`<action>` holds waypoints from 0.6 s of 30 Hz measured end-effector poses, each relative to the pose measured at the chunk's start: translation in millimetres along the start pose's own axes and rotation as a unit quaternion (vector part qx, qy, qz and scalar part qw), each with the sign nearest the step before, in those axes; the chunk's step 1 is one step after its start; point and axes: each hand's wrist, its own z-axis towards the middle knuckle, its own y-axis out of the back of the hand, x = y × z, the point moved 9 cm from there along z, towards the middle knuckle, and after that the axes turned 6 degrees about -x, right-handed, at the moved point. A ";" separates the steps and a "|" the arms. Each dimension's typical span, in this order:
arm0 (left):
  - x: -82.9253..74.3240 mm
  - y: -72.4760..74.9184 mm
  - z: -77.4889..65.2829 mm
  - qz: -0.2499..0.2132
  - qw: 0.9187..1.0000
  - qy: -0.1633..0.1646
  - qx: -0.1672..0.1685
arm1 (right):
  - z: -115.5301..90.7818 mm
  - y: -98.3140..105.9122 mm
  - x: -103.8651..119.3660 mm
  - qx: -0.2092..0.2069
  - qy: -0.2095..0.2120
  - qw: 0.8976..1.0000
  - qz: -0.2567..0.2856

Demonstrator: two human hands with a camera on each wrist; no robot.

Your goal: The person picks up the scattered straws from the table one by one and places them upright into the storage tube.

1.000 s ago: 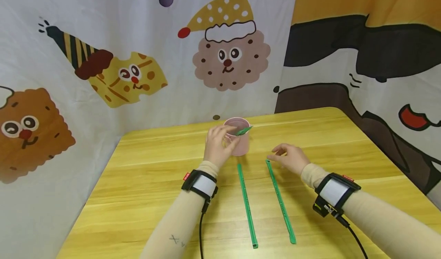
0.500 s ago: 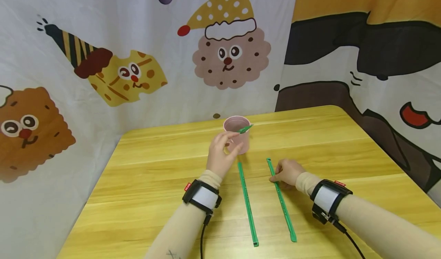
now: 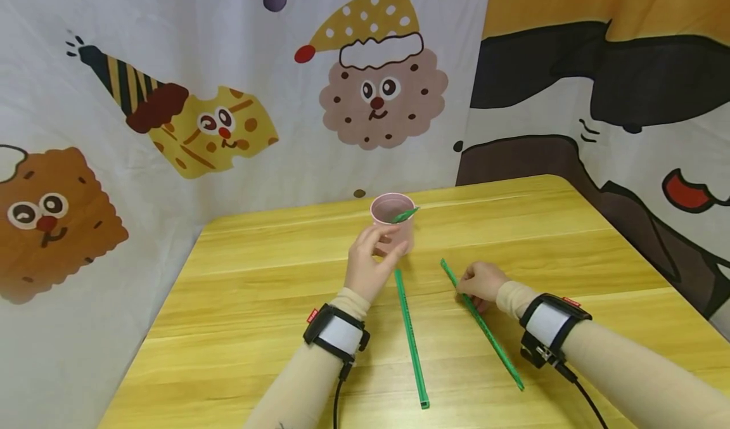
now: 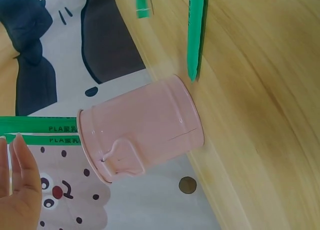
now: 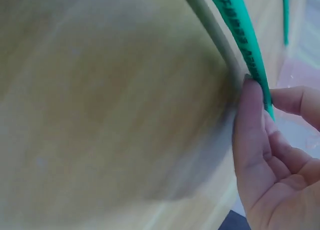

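Observation:
My right hand (image 3: 481, 283) pinches a green wrapped straw (image 3: 495, 340) between thumb and fingertips; in the right wrist view this straw (image 5: 240, 30) stands off the table above its shadow. My left hand (image 3: 371, 261) is in front of the pink cup (image 3: 402, 239), its thumb and fingers apart and holding nothing. In the left wrist view the cup (image 4: 140, 125) has a small handle, and green wrapped straws (image 4: 40, 125) marked PLA stick out of its mouth near my left fingertips. Another green wrapped straw (image 3: 412, 340) lies on the table between my forearms.
The yellow wood-grain table (image 3: 256, 302) ends at a rounded far right corner. Behind it hangs a cloth (image 3: 228, 30) printed with cartoon food faces. Black wrist straps (image 3: 338, 332) with cables sit on both forearms.
My right hand has moved from the right straw's far end down along it and picked it up; its near end has swung right. My left hand has drawn slightly back from the cup's mouth.

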 end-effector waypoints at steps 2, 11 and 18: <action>1.3 0.4 -0.3 -0.003 1.000 0.006 -0.001 | 0.3 7.0 2.8 -0.006 0.003 1.000 0.021; 2.2 -1.2 0.4 -0.027 0.999 0.034 0.003 | -2.9 50.8 36.5 -0.059 0.053 0.994 0.078; 0.8 -12.6 -3.2 -0.041 0.997 0.056 0.028 | -11.0 76.8 66.4 -0.103 0.086 0.982 0.134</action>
